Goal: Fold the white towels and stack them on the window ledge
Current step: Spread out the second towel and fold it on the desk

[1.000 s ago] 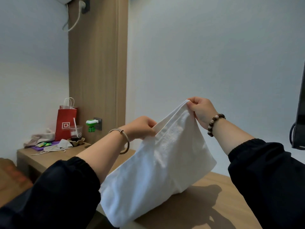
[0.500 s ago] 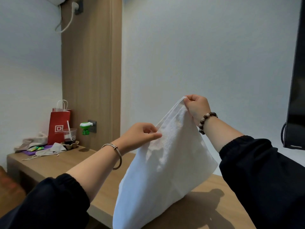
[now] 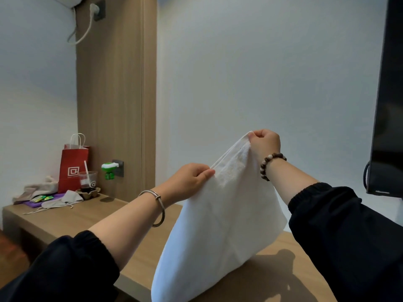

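Observation:
A white towel [image 3: 220, 232] hangs folded over in front of me, its lower part resting on the wooden ledge [image 3: 91, 216]. My right hand [image 3: 265, 143] pinches the towel's top corner, held highest. My left hand [image 3: 189, 177] pinches the top edge lower and to the left, thumb against fingers. The towel's upper edge runs taut between the two hands. A metal bangle sits on my left wrist and a bead bracelet on my right.
At the ledge's far left stand a red paper bag [image 3: 74, 166], a plastic cup with a straw [image 3: 88, 180], crumpled cloths [image 3: 37, 188] and a purple item. A green plug-in device [image 3: 109, 170] sits on the wooden wall panel. A dark screen [image 3: 386, 105] hangs at the right.
My left hand let go of the top edge, then pinched it again nearer my right hand. The towel now hangs narrower and steeper. The view has shifted slightly right.

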Demonstrator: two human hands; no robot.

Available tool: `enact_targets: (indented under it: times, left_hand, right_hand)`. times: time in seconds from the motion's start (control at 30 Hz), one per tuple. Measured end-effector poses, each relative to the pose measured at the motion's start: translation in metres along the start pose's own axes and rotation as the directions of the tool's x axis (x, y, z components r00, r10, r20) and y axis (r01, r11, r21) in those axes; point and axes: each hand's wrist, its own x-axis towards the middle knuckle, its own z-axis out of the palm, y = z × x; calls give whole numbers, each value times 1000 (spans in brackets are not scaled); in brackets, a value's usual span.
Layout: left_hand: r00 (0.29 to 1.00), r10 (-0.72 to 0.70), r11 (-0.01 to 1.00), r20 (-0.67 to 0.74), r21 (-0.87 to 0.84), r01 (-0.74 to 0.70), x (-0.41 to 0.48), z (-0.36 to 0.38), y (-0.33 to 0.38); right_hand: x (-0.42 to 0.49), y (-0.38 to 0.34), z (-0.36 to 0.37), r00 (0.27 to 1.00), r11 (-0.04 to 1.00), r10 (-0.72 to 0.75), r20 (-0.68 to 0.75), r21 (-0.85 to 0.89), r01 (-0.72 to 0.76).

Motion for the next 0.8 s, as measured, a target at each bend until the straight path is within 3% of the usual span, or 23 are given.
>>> enact_targets:
  times: [0.17,0.27,0.47,0.53,0.63,0.8]
  left_hand:
    - [998,68,996,-3,64,-68,-4,-4,-2]
    - [994,73,990,-83,129,-62,-3,-5,-6]
    - [991,-26,1000,-132,0,26,-1,-5,-11]
    - [994,-63,998,-94,22,65,3,-11,-15]
    - [968,-237,971,79,34,235,6,-23,-25]
    - [871,-421,876,253,363,318,-7,-41,-60]
  right_hand:
    - [0,3,-10,999,999,37,19,1,-37]
    - [-1,4,-14,999,999,43,22,-10,-42]
    - [-5,6,-17,998,998,58,5,13,-58]
    - [-6,5,-16,999,999,38,-34,13,-38]
    - [-9,1,-11,992,1000,11,-126,-1,-11]
    - [-7,-2,-4,978,1000,15,-210,-10,-17]
